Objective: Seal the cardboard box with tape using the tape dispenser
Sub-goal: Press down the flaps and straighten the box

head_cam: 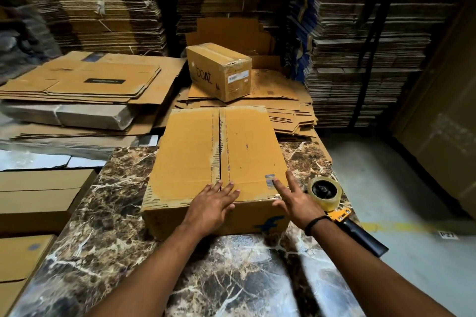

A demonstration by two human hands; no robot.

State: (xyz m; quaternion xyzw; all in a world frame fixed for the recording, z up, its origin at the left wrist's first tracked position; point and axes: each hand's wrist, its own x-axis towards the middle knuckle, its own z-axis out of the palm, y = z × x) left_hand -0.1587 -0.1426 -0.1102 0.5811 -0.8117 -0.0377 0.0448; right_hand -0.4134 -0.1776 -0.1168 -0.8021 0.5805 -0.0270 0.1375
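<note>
Head view: one cardboard box sits on the marbled desk under both hands. The left hand lies flat, fingers straight, beside the untaped centre seam. The right hand is spread wide over the near corner. The corrugated flaps look stiff but would likely spring up if released. One tape dispenser, carrying one clear roll, lies just right of the right hand and is best taken by its black handle. One smaller taped box stands well beyond the fingertips.
</note>
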